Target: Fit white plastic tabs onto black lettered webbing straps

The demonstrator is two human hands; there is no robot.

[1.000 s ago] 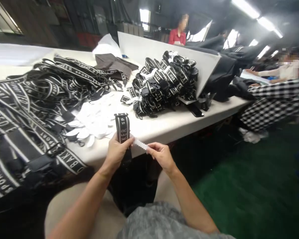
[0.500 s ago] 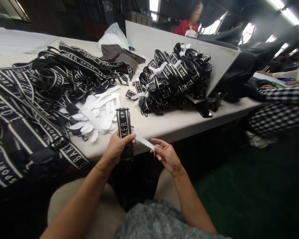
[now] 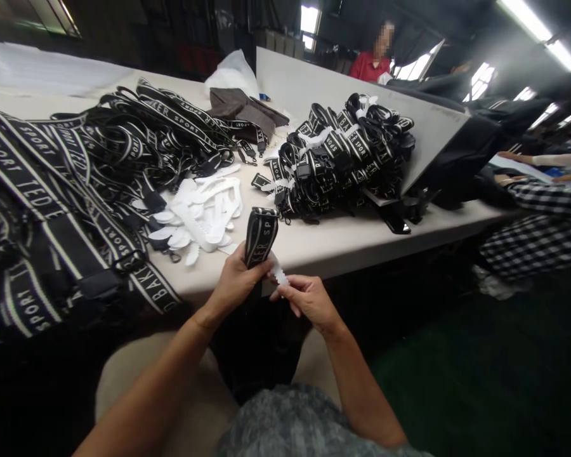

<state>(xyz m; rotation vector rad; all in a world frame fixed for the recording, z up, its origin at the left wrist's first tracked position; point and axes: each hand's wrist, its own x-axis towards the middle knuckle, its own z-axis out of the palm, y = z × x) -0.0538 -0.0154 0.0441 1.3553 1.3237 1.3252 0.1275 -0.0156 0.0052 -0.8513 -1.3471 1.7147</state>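
A long pale worktop point(image 3: 342, 238) carries a sprawl of loose black straps point(image 3: 90, 165) at left, a bundled strap pile point(image 3: 342, 158) at centre, and a small heap of white ties point(image 3: 202, 209) between them. At the near edge, the left hand point(image 3: 235, 285) is closed around a folded strap point(image 3: 261, 235), whose long axis stands nearly upright, tilted slightly right. Just right of it, the right hand point(image 3: 307, 301) pinches a serrated white tie point(image 3: 280, 273) running from the strap toward its fingers.
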